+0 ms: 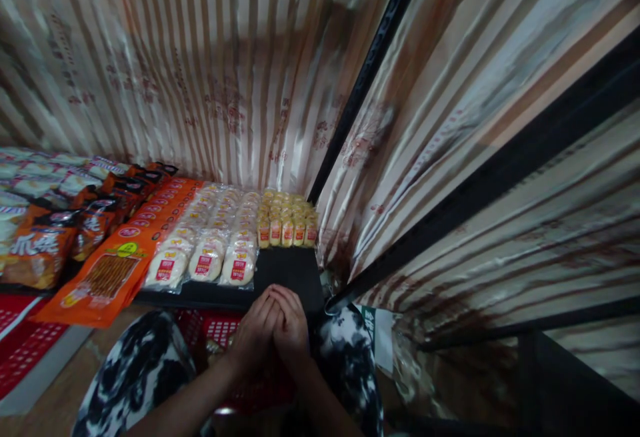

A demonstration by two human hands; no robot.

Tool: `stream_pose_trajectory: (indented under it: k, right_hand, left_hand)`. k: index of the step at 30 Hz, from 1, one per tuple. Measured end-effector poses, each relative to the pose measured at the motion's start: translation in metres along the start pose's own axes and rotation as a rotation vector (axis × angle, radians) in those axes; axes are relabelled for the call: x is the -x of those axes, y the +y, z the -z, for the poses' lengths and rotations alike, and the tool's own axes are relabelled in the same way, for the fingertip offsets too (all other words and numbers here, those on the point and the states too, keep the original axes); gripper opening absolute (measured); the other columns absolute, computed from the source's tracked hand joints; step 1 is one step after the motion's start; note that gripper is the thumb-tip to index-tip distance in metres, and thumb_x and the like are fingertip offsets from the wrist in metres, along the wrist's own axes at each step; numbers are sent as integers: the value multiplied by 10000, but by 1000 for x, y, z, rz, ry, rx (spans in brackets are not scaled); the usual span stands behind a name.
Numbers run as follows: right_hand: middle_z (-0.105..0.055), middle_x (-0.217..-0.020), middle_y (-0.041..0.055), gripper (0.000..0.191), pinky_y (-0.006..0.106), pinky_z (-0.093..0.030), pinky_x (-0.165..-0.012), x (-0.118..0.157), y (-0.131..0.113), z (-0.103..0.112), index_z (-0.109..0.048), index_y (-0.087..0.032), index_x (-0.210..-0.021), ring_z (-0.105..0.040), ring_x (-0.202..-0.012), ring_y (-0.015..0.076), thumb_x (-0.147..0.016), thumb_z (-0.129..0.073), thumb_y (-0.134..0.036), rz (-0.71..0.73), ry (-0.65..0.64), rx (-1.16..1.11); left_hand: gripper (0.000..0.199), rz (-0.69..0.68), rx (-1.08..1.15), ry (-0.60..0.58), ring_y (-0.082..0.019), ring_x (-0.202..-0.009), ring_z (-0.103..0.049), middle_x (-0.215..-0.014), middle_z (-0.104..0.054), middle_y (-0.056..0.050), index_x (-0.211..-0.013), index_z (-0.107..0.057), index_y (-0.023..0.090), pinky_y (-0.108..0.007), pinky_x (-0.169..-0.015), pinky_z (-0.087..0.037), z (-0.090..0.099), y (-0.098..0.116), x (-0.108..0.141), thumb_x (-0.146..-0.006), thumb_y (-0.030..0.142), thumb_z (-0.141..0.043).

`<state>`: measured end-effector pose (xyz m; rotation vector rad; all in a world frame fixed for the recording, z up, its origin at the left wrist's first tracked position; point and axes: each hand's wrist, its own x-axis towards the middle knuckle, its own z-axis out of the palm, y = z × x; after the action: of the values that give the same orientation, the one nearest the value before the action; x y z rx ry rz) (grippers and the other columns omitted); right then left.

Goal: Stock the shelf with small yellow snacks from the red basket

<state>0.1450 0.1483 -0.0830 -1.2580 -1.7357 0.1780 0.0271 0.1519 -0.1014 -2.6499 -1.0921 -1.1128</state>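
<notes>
My left hand (pixel 254 332) and my right hand (pixel 291 325) are together in front of the black shelf edge, fingers curled and pressed against each other. Whether anything lies inside them is hidden. Just beyond, on the black shelf (pixel 287 270), stand rows of small yellow wrapped snacks (pixel 287 227) with red labels. To their left are rows of round white wrapped cakes (pixel 239 267), also red-labelled. Under my hands, between my knees, is a red plastic basket (pixel 197 324) with some small wrapped pieces (pixel 215 345) partly visible.
Farther left lie a long orange snack bag (pixel 107 277) and several orange-and-black snack bags (pixel 43 244). Another red basket (pixel 20 344) stands at the lower left. A striped curtain (pixel 225 57) hangs behind the shelf, and black metal bars (pixel 367 70) slant across the right side.
</notes>
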Motion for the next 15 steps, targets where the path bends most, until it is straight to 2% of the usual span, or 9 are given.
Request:
stream_pose_trajectory:
  k: [3,6,9,11,13,15]
  right_hand:
    - [-613,-1154,83,410,383,-463,-927,20,-17,-6,-625,-200,-1101,-531,-1082,181,-820,-345,-99,63,-46,-20]
    - [-562,-1221,91,398,422,-436,-947,36,-31,-14,-567,-201,-1176,-469,-1157,204,-850,-345,-145,159,-131,-70]
    - [-529,-1249,101,406,446,-421,-946,44,-40,-19,-528,-197,-1211,-433,-1182,226,-846,-351,-180,193,-183,-85]
    - [-517,-1256,103,419,456,-411,-949,45,-42,-19,-520,-201,-1214,-421,-1187,233,-834,-347,-178,190,-189,-77]
    - [-514,-1257,95,434,463,-397,-959,47,-41,-17,-518,-214,-1216,-418,-1187,236,-819,-348,-171,195,-204,-72]
    - [-519,-1252,88,440,465,-386,-969,52,-37,-16,-526,-225,-1209,-423,-1183,235,-805,-360,-167,173,-233,-70]
  left_hand:
    - [327,-9,71,-47,-248,-1270,-404,-1183,-590,-139,-1158,-539,91,-404,-1008,-447,17,-4,25,-894,195,-376]
    - [356,22,138,-81,-234,-1303,-358,-1285,-529,-99,-1230,-500,149,-366,-1028,-425,27,-9,47,-895,181,-385]
    - [396,60,166,-98,-193,-1299,-368,-1382,-442,-75,-1290,-442,188,-321,-1010,-437,27,-10,58,-904,165,-355]
    - [398,91,167,-134,-184,-1287,-386,-1392,-429,-86,-1292,-436,184,-331,-1009,-432,24,-8,60,-903,166,-354]
    - [393,171,159,-202,-189,-1254,-427,-1361,-466,-99,-1279,-451,173,-353,-1006,-426,22,-5,62,-899,165,-351]
    - [377,241,140,-319,-212,-1188,-491,-1280,-539,-116,-1238,-496,161,-384,-982,-435,22,0,64,-888,169,-356]
